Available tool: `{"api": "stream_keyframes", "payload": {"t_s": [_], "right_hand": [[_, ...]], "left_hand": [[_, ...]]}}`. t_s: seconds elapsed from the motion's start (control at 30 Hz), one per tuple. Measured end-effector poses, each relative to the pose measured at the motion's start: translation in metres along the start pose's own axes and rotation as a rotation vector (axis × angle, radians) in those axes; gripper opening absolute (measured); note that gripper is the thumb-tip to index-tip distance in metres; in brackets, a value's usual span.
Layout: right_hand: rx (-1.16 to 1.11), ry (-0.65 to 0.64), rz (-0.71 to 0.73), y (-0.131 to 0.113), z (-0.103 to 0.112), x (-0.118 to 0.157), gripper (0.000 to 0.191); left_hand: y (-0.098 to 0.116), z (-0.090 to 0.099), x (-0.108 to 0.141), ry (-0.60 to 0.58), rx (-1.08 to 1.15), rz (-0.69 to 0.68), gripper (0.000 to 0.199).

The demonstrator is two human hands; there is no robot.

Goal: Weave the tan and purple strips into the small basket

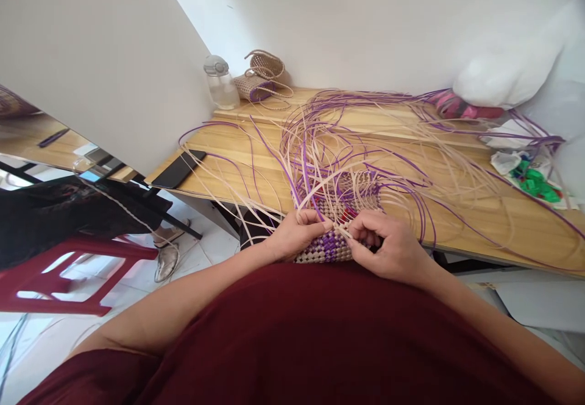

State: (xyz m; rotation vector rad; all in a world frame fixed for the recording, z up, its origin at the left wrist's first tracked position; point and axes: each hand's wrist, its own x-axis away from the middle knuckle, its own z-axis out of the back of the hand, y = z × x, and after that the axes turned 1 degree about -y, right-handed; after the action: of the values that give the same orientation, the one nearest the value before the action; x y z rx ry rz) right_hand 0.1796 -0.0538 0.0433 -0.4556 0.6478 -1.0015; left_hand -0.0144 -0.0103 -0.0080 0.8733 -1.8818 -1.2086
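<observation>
A partly woven basket (329,248) in beige and purple lies at the table's front edge, close against my body. Long loose weaving strips (315,119), beige and purple, fan out from its rim across the table. My left hand (301,231) pinches a strip at the basket's near rim, thumb against forefinger. Just to its right, my right hand (384,240) has its fingers closed on a beige strip at the same rim. Something red shows inside the weave between the hands. The fingertips partly cover where the strips cross.
On the wooden table (516,210) lies a black phone-like slab (179,169) at left. A bottle (222,82) and a small woven basket (256,85) stand behind. Green plastic (537,183) and a white bag (507,76) are at right. A red stool (91,271) and a person's foot (167,259) are at left.
</observation>
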Motion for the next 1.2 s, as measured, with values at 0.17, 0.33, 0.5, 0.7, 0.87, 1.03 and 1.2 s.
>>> {"api": "stream_keyframes", "payload": {"t_s": [0.17, 0.33, 0.5, 0.7, 0.87, 1.03, 1.2], "right_hand": [[-0.095, 0.02, -0.055, 0.001, -0.004, -0.001, 0.014], [-0.099, -0.146, -0.221, 0.002, -0.004, 0.004, 0.028], [-0.145, -0.164, -0.29, -0.002, -0.004, 0.004, 0.031], [-0.008, -0.225, -0.279, -0.002, -0.008, -0.001, 0.031], [0.073, -0.353, -0.24, -0.009, 0.007, -0.006, 0.035], [0.193, -0.242, -0.177, -0.011, 0.029, -0.04, 0.031], [-0.034, -0.317, -0.278, -0.011, 0.024, -0.068, 0.024]], "left_hand": [[-0.002, 0.002, -0.004, 0.021, -0.01, -0.036, 0.031], [-0.004, 0.006, -0.003, 0.058, -0.073, -0.038, 0.034], [0.004, -0.002, -0.003, 0.045, 0.008, 0.011, 0.037], [0.0, -0.005, -0.006, 0.123, -0.097, -0.041, 0.032], [-0.001, -0.006, -0.005, 0.074, -0.067, -0.035, 0.033], [0.004, -0.007, -0.005, 0.095, 0.027, -0.016, 0.034], [0.008, -0.007, -0.001, 0.044, 0.119, -0.036, 0.03]]}}
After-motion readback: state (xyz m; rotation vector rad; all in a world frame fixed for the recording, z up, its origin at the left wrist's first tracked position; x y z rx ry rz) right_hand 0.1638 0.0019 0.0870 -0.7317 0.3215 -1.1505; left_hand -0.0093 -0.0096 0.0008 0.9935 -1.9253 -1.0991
